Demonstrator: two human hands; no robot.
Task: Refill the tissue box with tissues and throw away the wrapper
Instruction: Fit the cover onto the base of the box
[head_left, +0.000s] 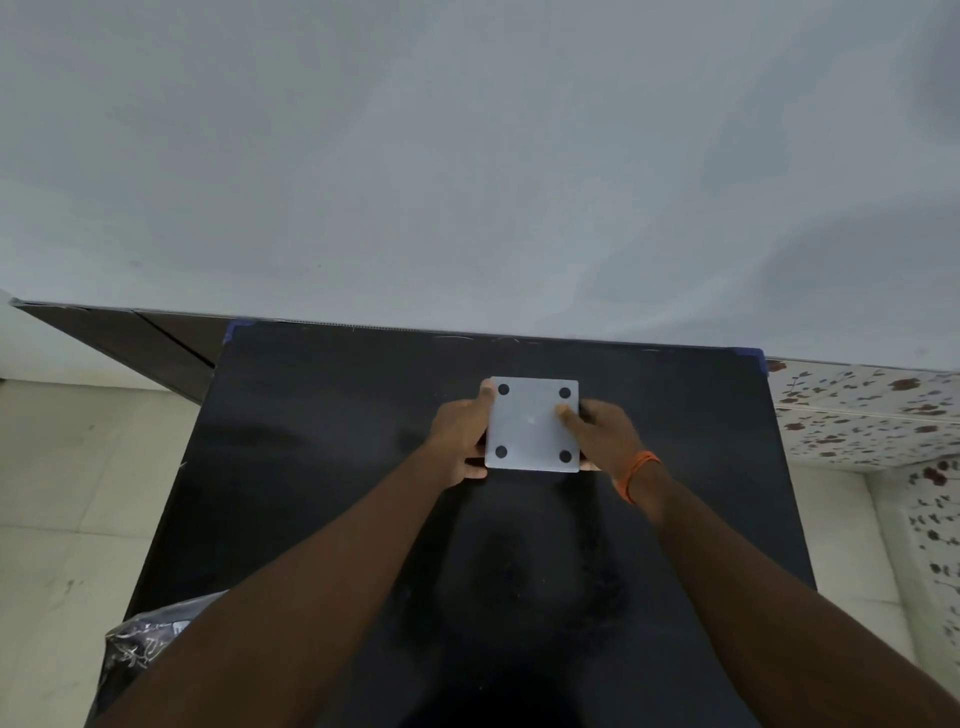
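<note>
A square white tissue box (532, 423) is turned bottom side up over the black table (322, 467), showing a flat white base with a dark round foot at each corner. My left hand (460, 441) grips its left side, fingers under the near edge. My right hand (602, 441), with an orange band on the wrist, grips the right side, thumb resting on the base. No tissues are in sight, and the box's opening is hidden underneath.
A crinkled dark plastic bag (140, 644) sits at the table's near left corner, partly behind my left forearm. A plain grey wall rises right behind the table. Pale floor lies to the left, a flower-patterned surface (872, 415) to the right.
</note>
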